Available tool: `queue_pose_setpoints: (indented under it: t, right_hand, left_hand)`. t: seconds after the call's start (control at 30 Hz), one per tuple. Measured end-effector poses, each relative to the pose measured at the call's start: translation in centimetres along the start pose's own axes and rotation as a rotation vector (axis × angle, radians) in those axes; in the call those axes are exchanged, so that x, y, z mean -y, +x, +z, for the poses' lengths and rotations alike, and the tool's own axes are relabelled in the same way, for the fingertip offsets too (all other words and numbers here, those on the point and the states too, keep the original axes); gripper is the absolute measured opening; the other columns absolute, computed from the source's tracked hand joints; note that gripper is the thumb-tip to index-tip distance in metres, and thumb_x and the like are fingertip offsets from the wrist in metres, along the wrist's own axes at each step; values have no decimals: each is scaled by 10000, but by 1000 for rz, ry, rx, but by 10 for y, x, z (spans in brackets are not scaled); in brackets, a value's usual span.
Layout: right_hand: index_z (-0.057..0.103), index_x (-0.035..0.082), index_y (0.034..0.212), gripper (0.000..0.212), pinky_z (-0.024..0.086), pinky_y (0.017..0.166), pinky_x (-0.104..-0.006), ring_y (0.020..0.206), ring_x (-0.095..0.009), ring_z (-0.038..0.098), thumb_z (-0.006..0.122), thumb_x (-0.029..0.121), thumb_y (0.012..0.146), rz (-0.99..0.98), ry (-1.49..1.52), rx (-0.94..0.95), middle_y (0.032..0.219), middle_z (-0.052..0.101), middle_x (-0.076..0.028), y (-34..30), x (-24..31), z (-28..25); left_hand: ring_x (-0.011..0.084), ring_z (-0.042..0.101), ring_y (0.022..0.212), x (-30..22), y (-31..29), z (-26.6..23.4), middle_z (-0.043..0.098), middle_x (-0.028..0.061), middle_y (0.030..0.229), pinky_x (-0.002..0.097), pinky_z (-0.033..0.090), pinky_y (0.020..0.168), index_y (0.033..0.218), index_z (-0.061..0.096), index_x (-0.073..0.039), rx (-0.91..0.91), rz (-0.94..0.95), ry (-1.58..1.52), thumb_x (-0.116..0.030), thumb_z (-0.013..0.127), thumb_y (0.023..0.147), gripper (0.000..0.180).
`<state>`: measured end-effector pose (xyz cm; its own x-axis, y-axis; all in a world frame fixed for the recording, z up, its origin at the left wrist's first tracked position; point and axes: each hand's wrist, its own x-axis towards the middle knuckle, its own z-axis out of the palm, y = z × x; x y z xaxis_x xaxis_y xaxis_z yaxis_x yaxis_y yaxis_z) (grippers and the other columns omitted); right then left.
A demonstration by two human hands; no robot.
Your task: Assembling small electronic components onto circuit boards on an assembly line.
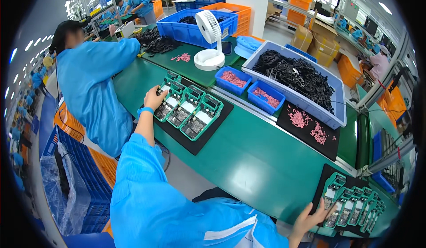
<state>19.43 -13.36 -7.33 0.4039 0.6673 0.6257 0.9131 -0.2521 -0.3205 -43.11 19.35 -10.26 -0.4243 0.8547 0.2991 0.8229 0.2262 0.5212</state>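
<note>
the left grip bends over the edge of the leftmost green casing in the near row; the thumb side is hidden, so i cannot tell whether it pinches or only rests there. the right grip is spread, thumb apart, fingers at the near end of a second group of green casings. each group stands on its own black mat, the left mat and the right mat, probably to keep the casings from sliding on the green bench. they sit open side up, perhaps so the boards inside stay reachable. two small blue bins of pink pieces line the far side, seemingly for easy reach. the left arm, in a blue sleeve, stretches forward, nearly straight; the right hand reaches low and wide, palm turned inward.
</note>
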Motion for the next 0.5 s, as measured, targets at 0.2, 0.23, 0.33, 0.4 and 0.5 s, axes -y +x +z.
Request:
queue_pose_setpoints:
  t: [0.2, 0.23, 0.33, 0.4, 0.5]
  right_hand:
    - [495, 29, 1232, 421, 132, 1129, -498, 1426, -401, 111, 587, 58, 822, -60, 454, 308, 1525, 165, -232, -2, 71, 16]
    - [479, 31, 1254, 464, 146, 1127, -489, 1419, -399, 145, 599, 40, 805, -28, 573, 364, 1522, 174, -224, -5, 72, 24]
    - [393, 17, 1345, 558, 315, 1066, -431, 1382, -336, 283, 609, 43, 831, 92, 923, 600, 1499, 245, -184, -10, 76, 45]
    - [321, 4, 1392, 598, 357, 1041, -395, 1360, -302, 325, 605, 73, 871, 264, 1262, 761, 1487, 273, -166, -16, 80, 63]
    - [281, -19, 1405, 572, 345, 1057, -378, 1304, -294, 408, 568, 92, 922, 349, 1352, 874, 1433, 349, -195, -5, 87, 70]
  left_hand:
    - [345, 594, 1039, -30, -63, 3, 628, 189, 1119, 429, 461, 895, 1199, 590, -17, -41, 110, -45, -480, 689, 758, 647]
    - [344, 591, 1036, -38, -74, 6, 627, 187, 1113, 430, 463, 889, 1183, 594, -8, -35, 128, -60, -478, 688, 762, 638]
    - [377, 552, 1082, -76, -114, 11, 599, 218, 1155, 443, 431, 931, 1193, 566, 31, 6, 144, -51, -472, 674, 777, 662]
    - [389, 539, 1083, -91, -146, 11, 587, 226, 1160, 452, 418, 937, 1225, 539, 31, 7, 158, -59, -460, 666, 791, 668]
    - [381, 532, 1065, -99, -193, 5, 579, 230, 1124, 436, 419, 930, 1251, 534, 22, 56, 147, -182, -412, 634, 846, 602]
